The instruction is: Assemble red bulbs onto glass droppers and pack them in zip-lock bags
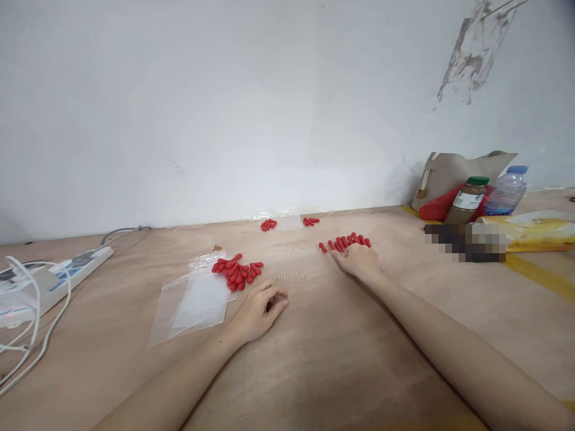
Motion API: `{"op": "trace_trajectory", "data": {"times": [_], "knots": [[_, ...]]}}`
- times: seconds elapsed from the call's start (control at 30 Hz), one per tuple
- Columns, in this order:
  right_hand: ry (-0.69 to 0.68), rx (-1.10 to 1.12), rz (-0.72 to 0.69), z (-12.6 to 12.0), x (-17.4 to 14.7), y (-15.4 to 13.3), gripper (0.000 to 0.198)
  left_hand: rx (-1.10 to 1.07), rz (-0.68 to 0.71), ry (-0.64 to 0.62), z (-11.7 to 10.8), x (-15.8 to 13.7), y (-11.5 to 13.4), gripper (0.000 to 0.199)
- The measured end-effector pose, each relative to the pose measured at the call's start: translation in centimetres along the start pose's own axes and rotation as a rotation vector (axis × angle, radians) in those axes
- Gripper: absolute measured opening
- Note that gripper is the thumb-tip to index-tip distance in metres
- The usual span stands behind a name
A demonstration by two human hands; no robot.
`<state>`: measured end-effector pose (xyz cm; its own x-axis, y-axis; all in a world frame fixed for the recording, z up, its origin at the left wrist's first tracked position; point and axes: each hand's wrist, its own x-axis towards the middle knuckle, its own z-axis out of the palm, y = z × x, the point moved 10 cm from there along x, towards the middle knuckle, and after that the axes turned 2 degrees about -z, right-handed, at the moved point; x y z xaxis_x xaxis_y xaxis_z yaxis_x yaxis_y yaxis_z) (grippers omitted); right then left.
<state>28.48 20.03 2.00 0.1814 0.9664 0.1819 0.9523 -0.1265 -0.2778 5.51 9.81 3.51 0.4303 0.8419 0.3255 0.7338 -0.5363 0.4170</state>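
Note:
My left hand (262, 309) rests on the table with loosely curled fingers, thumb and forefinger apart, holding nothing. Just beyond it lies a row of thin clear tubes (295, 265), set side by side. A heap of red rubber dropper bulbs (235, 272) is at the far left of that row, partly on a clear plastic bag (200, 304). My right hand (360, 260) lies palm down at the near side of a row of red dropper bulbs (345, 241). Its thumb stretches left toward the end bulb; the other fingers are partly hidden. I see nothing held in it.
Near the wall, more red bulbs (268, 225) flank a clear packet (288, 222). A power strip (83, 268) with white cables (38, 311) stands left. At right are a grey bag (467, 170), a green-capped bottle (468, 200), a blue-capped bottle (510, 190) and a yellow packet (534, 232).

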Motion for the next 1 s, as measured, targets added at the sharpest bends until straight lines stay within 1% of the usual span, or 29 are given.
{"op": "trace_trajectory", "data": {"times": [0.07,0.13,0.2,0.27,0.57,0.87,1.0], "knots": [[0.03,0.015,-0.044,-0.1,-0.1,-0.7,0.049,-0.003,0.003,0.002,0.0,0.0,0.0,0.013],[0.038,0.027,-0.103,-0.1,-0.2,-1.8,0.041,-0.008,0.012,0.003,0.1,0.0,-0.1,0.013],[0.011,0.023,-0.13,0.2,-0.3,-2.6,0.033,-0.014,0.026,-0.002,0.3,0.0,-0.1,0.013],[-0.024,0.005,-0.118,0.5,-0.3,-3.1,0.029,-0.022,0.037,-0.005,0.4,0.0,-0.1,0.014],[-0.088,-0.047,-0.009,1.1,0.2,-3.0,0.039,-0.017,0.023,0.004,0.0,0.0,0.1,0.013],[-0.173,-0.036,-0.007,1.4,0.5,-2.6,0.035,-0.025,0.022,-0.001,0.1,0.1,0.0,0.013],[-0.204,-0.02,-0.013,1.4,0.7,-2.6,0.034,-0.038,0.031,-0.005,0.5,-0.1,0.0,0.013]]}}
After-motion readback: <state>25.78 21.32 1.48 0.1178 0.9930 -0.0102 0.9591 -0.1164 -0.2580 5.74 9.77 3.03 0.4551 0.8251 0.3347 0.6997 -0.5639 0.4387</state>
